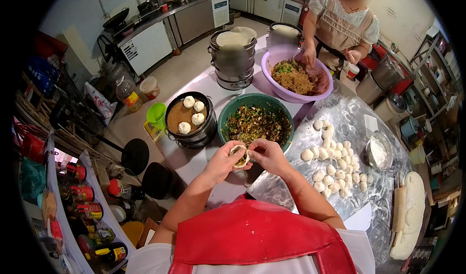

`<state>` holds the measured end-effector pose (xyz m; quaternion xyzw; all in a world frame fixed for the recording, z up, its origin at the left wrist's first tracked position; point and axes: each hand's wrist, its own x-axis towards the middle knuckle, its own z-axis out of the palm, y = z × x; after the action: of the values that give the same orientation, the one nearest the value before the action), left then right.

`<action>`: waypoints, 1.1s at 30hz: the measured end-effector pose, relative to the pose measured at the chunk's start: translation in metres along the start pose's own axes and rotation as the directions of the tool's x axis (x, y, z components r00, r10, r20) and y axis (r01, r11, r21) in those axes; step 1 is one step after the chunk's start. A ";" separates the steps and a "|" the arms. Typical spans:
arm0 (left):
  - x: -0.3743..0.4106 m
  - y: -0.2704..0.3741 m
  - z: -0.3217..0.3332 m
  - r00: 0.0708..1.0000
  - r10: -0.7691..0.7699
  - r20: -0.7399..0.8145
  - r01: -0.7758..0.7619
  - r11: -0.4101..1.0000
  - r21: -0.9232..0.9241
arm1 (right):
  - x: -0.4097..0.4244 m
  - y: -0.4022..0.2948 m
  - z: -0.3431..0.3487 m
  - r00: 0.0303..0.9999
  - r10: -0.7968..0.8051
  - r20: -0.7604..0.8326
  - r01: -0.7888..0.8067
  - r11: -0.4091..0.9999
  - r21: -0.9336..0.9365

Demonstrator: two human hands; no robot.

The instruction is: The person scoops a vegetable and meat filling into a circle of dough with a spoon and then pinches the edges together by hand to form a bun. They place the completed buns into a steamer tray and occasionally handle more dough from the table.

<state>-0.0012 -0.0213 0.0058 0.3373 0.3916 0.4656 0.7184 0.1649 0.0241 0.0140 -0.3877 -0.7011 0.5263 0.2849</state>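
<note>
My left hand (225, 161) cups a round dough wrapper (239, 156) with filling inside, its thumb over the opening. At the wrapper's right edge, my right hand (267, 156) pinches the dough between its fingers. Just beyond both hands stands a green bowl (224, 114) of chopped vegetable filling (255, 123). To its left, a round metal steamer (196, 140) holds several pleated buns (197, 119) on a brown liner. Many small dough pieces (340, 174) lie on the floured metal surface at the right.
A co-worker (342, 22) reaches into a purple basin (298, 98) of filling. Stacked steamers (235, 70) stand beyond the green bowl. At right are a flour bowl (379, 152), a rolling pin (398, 208) and a long dough roll (411, 215). A green plastic cup (156, 114) is left of the steamer.
</note>
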 end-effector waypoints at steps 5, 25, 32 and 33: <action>0.001 -0.001 -0.004 1.000 -0.021 -0.004 0.021 1.000 -0.001 | -0.001 0.010 0.001 0.998 -0.046 -0.044 0.049 0.996 0.079; 0.011 0.010 -0.004 0.999 -0.004 -0.034 0.025 0.777 0.629 | -0.001 -0.003 -0.002 0.990 -0.142 -0.016 0.136 0.969 -0.207; 0.018 0.014 0.000 0.990 -0.118 -0.071 0.137 0.885 0.445 | -0.005 0.000 -0.003 0.998 -0.032 -0.045 0.025 0.986 -0.164; 0.019 0.016 -0.004 0.990 -0.127 -0.059 0.139 0.865 0.483 | -0.005 -0.001 -0.004 0.998 -0.062 -0.031 0.054 0.974 -0.219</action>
<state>-0.0056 0.0021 0.0126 0.4730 0.5274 0.3061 0.6359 0.1707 0.0215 0.0160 -0.4059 -0.7602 0.4302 0.2689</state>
